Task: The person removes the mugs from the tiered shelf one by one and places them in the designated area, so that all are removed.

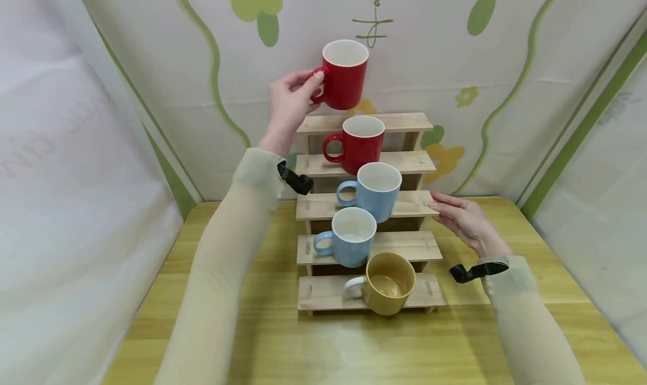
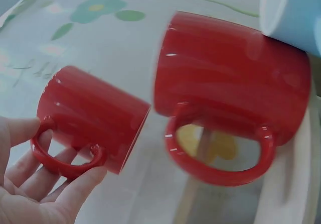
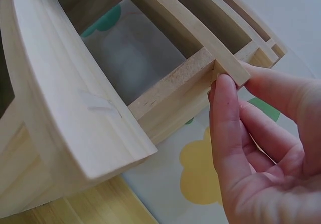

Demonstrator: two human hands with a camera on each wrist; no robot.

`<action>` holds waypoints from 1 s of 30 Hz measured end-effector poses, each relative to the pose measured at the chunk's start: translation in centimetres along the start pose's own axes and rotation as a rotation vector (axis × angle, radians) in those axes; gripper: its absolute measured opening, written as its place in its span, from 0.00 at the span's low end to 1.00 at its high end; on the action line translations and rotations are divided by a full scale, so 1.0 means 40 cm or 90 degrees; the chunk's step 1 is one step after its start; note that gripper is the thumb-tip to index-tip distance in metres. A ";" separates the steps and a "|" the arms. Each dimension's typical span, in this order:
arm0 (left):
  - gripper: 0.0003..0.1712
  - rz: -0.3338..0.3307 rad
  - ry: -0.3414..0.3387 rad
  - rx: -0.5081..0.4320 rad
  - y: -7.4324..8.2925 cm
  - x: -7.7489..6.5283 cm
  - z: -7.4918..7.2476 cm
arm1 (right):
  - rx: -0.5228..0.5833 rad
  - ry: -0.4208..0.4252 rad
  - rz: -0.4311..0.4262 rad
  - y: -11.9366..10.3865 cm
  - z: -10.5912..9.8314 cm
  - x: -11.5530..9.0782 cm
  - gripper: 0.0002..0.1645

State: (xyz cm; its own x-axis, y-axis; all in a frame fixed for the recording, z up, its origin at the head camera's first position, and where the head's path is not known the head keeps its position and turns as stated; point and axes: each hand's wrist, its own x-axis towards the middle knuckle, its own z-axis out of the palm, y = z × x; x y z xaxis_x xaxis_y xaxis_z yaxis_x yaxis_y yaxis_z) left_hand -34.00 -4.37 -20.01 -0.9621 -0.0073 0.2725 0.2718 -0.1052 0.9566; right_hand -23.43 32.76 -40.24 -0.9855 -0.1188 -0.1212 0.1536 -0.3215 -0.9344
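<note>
The left grip [image 1: 292, 100] pinches a red mug [image 1: 346, 83] by its handle, raised near the top step [image 1: 399, 122] of a wooden rack [image 1: 326, 293]. The right grip [image 1: 466, 221] pinches the middle step [image 1: 413, 204] by its end. Another red mug [image 1: 363, 150], two blue mugs [image 1: 378, 197] and a yellow mug [image 1: 385, 299] stand below.

The top mug [image 1: 349, 85] in my left fingers [image 1: 312, 83] is glossy red, white inside; so is the next mug [image 1: 363, 152], just under them. Farther below, the third mug [image 1: 378, 202] and fourth mug [image 1: 350, 252] are pale blue, white within, the lowest mug [image 1: 386, 303] mustard with a white handle [image 1: 355, 282]. At my right fingers [image 3: 226, 118] the rack [image 3: 95, 93] is pale wood grain; beyond them, white cloth [image 1: 318, 14] carries green stems [image 1: 216, 68] and orange flowers [image 1: 445, 159].
</note>
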 end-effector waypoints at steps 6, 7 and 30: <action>0.16 -0.008 0.049 -0.040 0.030 -0.014 -0.061 | 0.009 -0.008 -0.005 0.000 0.001 0.002 0.15; 0.16 -0.007 0.054 -0.045 0.032 -0.017 -0.072 | 0.009 -0.008 -0.005 0.000 0.000 0.002 0.15; 0.20 0.045 0.135 -0.050 -0.052 -0.170 -0.290 | 0.020 -0.010 -0.007 0.004 -0.013 -0.010 0.16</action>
State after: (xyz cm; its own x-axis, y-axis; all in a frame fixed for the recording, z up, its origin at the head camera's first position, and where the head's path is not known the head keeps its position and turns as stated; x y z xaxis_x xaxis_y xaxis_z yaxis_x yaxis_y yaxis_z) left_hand -28.26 -15.63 -25.06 -0.9259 -0.2251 0.3035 0.3447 -0.1741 0.9224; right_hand -23.05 33.27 -40.50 -0.9858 -0.1300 -0.1059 0.1457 -0.3522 -0.9245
